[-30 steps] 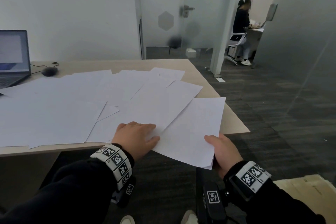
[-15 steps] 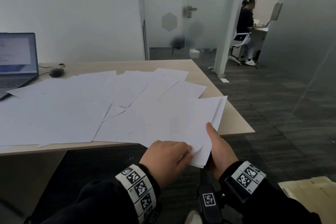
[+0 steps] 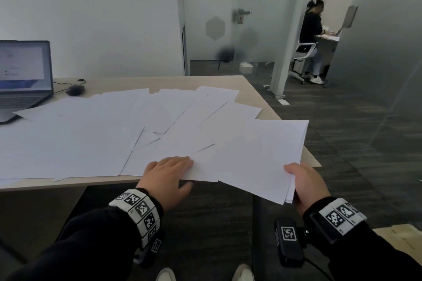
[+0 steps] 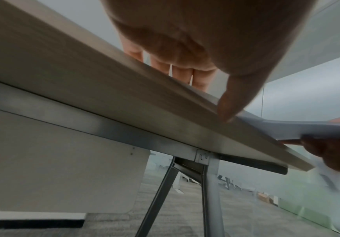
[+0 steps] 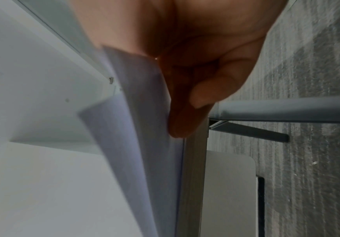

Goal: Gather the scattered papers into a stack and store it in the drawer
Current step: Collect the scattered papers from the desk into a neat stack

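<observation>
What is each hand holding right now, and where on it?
Right hand pinches a small stack of papers at its near right corner. Left hand rests flat on a sheet, holding nothing.

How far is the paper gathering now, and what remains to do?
Early stage. Done: the right hand grips a thin stack of a few sheets off the desk's near corner. In hand: the left hand rests on the next sheet at the desk edge. Left: most scattered papers remain spread out, and no drawer is visible yet.
</observation>
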A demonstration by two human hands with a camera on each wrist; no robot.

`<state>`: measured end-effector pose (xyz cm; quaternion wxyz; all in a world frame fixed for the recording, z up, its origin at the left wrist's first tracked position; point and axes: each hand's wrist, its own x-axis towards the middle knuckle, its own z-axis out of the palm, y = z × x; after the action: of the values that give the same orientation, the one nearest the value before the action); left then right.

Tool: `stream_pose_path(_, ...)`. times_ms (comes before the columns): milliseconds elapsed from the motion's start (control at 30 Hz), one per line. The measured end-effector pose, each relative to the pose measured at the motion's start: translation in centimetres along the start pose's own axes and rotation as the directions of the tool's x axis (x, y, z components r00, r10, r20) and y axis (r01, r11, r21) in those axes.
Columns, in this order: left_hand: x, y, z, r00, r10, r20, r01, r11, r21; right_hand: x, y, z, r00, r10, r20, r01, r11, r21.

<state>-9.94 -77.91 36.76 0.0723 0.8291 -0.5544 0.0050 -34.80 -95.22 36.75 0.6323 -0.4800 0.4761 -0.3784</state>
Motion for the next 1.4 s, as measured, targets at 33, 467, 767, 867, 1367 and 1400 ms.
stream_pose_path(33,0.0,-0.1,-0.1,1.000,-0.009,-0.014,0.009,1.000,0.002,0.2,0.0,-0.3,1.000,-0.004,-0.005,0.004,1.000,-0.011)
stream_pose_path(467,0.3,-1.8,-1.3,0.885,-0.334,-0.325,0.108,0.825,-0.554,0.5,1.0,-2.3,0.999,-0.001,-0.033,0.000,1.000,-0.023)
stream_pose_path(767,-0.4,3.0,-2.5,0.839,-0.098,-0.535,-0.177,0.881,-0.439,0.0,1.2,-1.1,0.999,-0.009,0.035,0.010,0.999,-0.033)
stream_pose_path(867,-0.6,4.6,-2.6,0.774,0.063,-0.629,-0.342,0.879,-0.333,0.2,1.2,-1.2,0.999,-0.011,0.047,0.013,0.999,-0.030)
stream_pose_path(1367,0.6,8.7,-1.6,0.623,0.472,-0.623,-0.654,0.752,-0.084,0.6,1.6,-2.0,0.992,-0.002,0.126,0.014,0.996,-0.094)
stream_pose_path(1400,0.6,9.0,-1.0,0.642,0.515,-0.568,-0.654,0.754,-0.056,0.7,1.6,-2.0,0.992,-0.014,0.125,0.025,0.996,-0.087)
